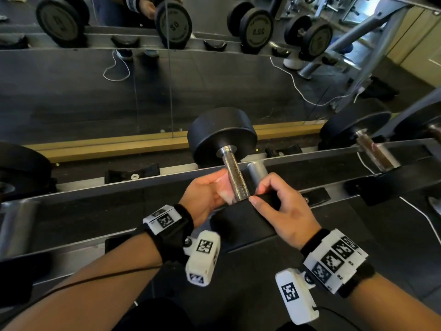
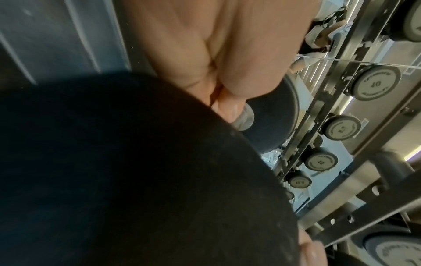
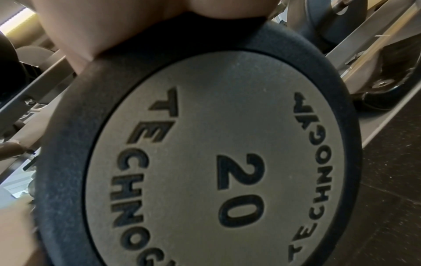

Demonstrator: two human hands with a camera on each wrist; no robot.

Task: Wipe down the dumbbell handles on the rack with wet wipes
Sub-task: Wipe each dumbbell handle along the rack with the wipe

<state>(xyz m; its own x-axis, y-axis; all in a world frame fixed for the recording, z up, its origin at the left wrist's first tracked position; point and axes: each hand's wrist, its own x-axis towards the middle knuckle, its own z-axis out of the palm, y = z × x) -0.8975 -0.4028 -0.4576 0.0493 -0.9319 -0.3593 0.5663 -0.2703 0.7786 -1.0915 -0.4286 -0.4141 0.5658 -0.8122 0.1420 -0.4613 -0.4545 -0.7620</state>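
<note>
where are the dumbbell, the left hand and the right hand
dumbbell (image 1: 235,177), head view, on its knurled steel handle
left hand (image 1: 204,195), head view, mid-hand, just left of the handle
right hand (image 1: 286,213), head view, on the back of the hand
</note>
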